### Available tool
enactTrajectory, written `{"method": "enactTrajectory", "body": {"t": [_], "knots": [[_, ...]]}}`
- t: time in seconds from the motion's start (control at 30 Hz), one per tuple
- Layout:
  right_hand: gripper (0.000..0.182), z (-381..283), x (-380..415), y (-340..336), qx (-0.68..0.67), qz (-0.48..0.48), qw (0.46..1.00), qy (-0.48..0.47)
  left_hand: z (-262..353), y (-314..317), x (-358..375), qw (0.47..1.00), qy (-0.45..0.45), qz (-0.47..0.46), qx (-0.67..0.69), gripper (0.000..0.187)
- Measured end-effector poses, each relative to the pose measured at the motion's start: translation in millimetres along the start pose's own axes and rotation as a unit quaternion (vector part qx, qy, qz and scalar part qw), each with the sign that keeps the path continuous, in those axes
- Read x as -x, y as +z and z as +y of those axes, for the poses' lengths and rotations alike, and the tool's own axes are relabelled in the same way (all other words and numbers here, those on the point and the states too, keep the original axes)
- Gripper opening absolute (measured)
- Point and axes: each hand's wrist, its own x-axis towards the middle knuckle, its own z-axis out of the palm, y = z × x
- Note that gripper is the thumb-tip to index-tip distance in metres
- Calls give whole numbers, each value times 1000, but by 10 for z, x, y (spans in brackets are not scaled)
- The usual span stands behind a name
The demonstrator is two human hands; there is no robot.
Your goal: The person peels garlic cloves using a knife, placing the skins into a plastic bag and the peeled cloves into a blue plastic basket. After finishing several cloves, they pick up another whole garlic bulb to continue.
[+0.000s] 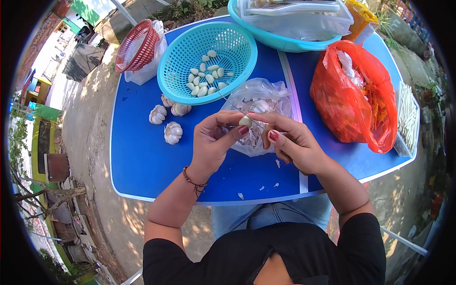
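Observation:
My left hand (213, 140) pinches a pale garlic clove (245, 121) between thumb and fingers over a blue table (142, 156). My right hand (292, 142) holds a thin knife (232, 105) whose blade angles up and left across the clove. Right behind both hands lies a clear plastic bag (263, 99) with garlic skins. A turquoise basket (207, 54) farther back holds several peeled cloves (205, 78). Several whole garlic bulbs (167, 118) lie on the table left of my hands.
A red-orange plastic bag (354, 95) sits at the right, with a tray of white sticks (408, 118) beyond it. At the back stand a red basket (137, 45) and a turquoise tub (285, 42) holding a clear container. Skin scraps (261, 189) dot the near edge.

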Motion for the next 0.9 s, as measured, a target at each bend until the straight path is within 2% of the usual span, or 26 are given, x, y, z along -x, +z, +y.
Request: {"method": "enactTrajectory", "body": {"t": [0.1,0.5,0.6,0.9], "knots": [[41,18,-4,28,2,-2,1000,-29,2,-5,-1,1000,12,-7,-9,23],[39,11,1,-6,9,-1,1000,0,-23,-31,-4,1000,-1,-11,7,23],[38,46,-14,33,15,0,999,-53,-22,-44,-1,1000,-9,-11,14,23],[39,67,-16,-11,-42,7,999,-7,-15,-54,-18,994,-93,0,57,29]]}}
